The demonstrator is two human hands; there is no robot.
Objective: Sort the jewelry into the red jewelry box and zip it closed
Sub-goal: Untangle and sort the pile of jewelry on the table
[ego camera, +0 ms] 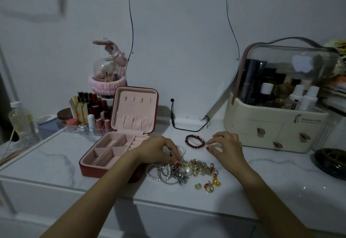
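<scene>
Beside the open red jewelry box (119, 153), compartments seemingly empty, the left hand (159, 148) pinches into the jewelry pile (187, 170); the right hand (224, 145) pinches something pale, unidentifiable. Sorting appears barely begun; next, lift one piece clear into a compartment.

Open tabletop (243, 187) right of jewelry pile (187, 170)
</scene>
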